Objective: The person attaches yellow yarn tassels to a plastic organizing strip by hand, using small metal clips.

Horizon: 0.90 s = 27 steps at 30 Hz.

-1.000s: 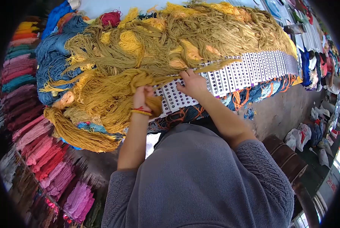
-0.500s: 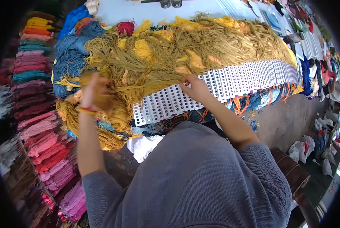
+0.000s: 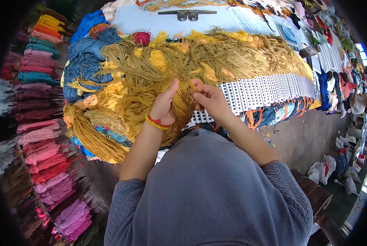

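My left hand (image 3: pixel 163 107) is wrapped round a bundle of mustard-brown yarn (image 3: pixel 180 102), its thumb pointing up. Close beside it, my right hand (image 3: pixel 213 100) pinches some strands at the bundle's right edge between thumb and fingers. The bundle hangs over the left part of a row of white cards with round holes (image 3: pixel 257 92), hiding some of them. Behind both hands spreads a thick pile of olive and yellow yarn (image 3: pixel 224 49). A twisted golden skein (image 3: pixel 97 137) droops over the table's near left edge.
Blue yarn (image 3: pixel 83 61) lies at the pile's left end. Racks of pink and red skeins (image 3: pixel 48 156) stand at far left. A black metal clip (image 3: pixel 187 15) rests on the pale tabletop behind. Plastic bags (image 3: pixel 322 168) sit on the floor at right.
My left hand has come rightward from the pile's left end, bringing mustard-brown yarn over the cards. My right hand has moved from the cards' upper edge to that yarn's strands.
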Tool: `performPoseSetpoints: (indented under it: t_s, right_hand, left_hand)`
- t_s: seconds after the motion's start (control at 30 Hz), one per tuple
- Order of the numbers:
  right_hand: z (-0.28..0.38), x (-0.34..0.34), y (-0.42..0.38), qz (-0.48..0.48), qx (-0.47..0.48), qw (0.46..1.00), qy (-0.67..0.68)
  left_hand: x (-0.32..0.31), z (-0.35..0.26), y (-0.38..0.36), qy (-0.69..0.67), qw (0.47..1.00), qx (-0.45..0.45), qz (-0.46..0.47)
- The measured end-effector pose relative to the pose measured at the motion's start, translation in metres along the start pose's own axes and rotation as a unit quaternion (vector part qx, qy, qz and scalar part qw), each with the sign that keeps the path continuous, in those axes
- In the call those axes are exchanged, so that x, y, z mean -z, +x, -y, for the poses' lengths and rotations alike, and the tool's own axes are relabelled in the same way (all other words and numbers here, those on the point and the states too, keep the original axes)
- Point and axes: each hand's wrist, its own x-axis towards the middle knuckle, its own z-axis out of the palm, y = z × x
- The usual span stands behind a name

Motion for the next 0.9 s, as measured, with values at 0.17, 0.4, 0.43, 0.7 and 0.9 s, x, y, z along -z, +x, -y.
performPoseSetpoints:
  t_s: [0.17,0.4,0.43,0.7,0.9]
  right_hand:
    - [-0.003,-0.003,-0.006,0.025,-0.016,1.0,0.007]
    - [0.001,-0.008,-0.016,0.024,0.01,0.999,-0.034]
    - [0.001,-0.008,-0.017,0.021,0.02,0.999,-0.038]
    - [0.001,-0.011,-0.025,-0.018,0.039,0.999,0.028]
    - [-0.002,-0.011,-0.027,-0.025,0.056,0.996,0.057]
  left_hand:
    - [-0.007,0.003,-0.009,0.05,0.987,-0.078,-0.129]
    - [-0.013,0.004,-0.02,0.137,0.974,-0.123,-0.133]
    - [-0.013,0.005,-0.02,0.133,0.973,-0.131,-0.134]
    - [-0.023,0.008,-0.025,0.135,0.97,-0.159,-0.122]
    - [-0.026,0.01,-0.027,0.136,0.97,-0.162,-0.121]
